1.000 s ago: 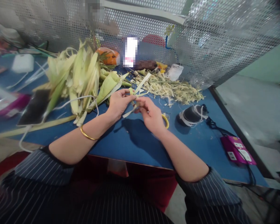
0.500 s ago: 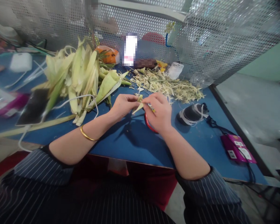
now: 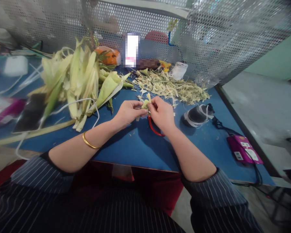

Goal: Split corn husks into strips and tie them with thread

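The small piece of husk (image 3: 146, 103) is pale green and a bit yellow. It is bent, and one thin end pokes up above the fingers. The left hand (image 3: 129, 114) pinches it on one side and the right hand (image 3: 162, 115) on the other, so part of it is hidden. It is up over the blue table (image 3: 131, 150). A shiny red handle (image 3: 153, 129) curves out from under the right hand, and the rest of it is hidden
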Demonstrator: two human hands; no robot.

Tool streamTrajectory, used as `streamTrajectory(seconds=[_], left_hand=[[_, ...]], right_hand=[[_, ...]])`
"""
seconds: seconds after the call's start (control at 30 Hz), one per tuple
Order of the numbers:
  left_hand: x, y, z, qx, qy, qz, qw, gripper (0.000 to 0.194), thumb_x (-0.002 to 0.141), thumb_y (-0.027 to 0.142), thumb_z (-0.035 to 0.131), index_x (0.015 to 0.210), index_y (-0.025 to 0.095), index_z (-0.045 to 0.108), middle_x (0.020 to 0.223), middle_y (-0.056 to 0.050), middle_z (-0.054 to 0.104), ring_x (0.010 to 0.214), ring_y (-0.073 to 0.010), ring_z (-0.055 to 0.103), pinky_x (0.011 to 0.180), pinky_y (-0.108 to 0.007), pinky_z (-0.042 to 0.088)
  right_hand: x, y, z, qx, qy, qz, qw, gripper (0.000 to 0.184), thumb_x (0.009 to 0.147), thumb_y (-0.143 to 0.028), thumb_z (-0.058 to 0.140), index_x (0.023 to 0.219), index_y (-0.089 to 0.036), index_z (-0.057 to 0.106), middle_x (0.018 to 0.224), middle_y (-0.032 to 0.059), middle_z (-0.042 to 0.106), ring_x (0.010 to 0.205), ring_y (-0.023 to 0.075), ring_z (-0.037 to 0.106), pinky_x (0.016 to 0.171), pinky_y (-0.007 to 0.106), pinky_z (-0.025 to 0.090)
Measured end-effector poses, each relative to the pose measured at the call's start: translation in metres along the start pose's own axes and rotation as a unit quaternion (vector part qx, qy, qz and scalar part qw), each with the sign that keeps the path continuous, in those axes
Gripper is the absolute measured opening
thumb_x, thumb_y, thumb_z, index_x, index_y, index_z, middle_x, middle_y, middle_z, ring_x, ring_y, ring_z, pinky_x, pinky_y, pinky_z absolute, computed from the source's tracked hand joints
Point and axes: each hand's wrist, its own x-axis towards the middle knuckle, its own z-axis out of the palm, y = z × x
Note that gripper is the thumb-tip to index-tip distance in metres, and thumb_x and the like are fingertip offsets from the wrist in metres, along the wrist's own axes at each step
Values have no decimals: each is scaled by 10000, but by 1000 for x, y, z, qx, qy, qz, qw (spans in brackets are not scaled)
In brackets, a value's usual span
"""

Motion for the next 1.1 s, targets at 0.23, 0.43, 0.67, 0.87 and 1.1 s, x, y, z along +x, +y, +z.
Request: streamTrajectory(seconds=[0.23, 0.43, 0.67, 0.87, 1.1], left_hand=[[9, 1, -6, -48, 89, -23, 995, 77, 750, 119, 728, 822, 126, 753, 625, -27, 665, 561, -104, 616, 519, -225, 413], [13, 0, -12, -60, 93, -20, 994, 101, 760, 107, 716, 852, 127, 752, 607, -13, 661, 532, -93, 609, 518, -216, 428], [10, 2, -10, -57, 79, -10, 995, 134, 773, 103, 720, 906, 113, 699, 650, -7, 685, 513, -81, 614, 512, -202, 451], [6, 2, -3, -38, 46, -26, 998, 82, 790, 35, 676, 828, 106, 665, 601, -2, 669, 482, -72, 593, 511, -203, 451], [8, 0, -4, -42, 73, -11, 996, 88, 788, 44, 690, 829, 119, 667, 625, -7, 679, 500, -68, 603, 509, -203, 436]], right_hand=[[8, 8, -24, -76, -54, -89, 992, 206, 885, -359, 664, 1018, -204, 638, 751, 17, 716, 702, 199, 637, 862, 406, 409], [14, 11, -40, 119, -87, -77, 986, 171, 834, -320, 700, 964, -213, 730, 833, 32, 738, 789, 194, 655, 808, 379, 481], [13, 3, -41, 443, -146, 35, 884, 312, 716, -382, 815, 961, -210, 731, 919, 37, 738, 851, 190, 680, 780, 348, 551], [11, 0, -22, 435, 24, 38, 899, 221, 834, -408, 732, 732, -222, 670, 691, -20, 625, 604, 100, 544, 623, 259, 483], [7, -7, -20, 376, -7, 71, 924, 257, 903, -443, 638, 789, -215, 663, 685, -16, 626, 506, 82, 482, 518, 245, 400]])
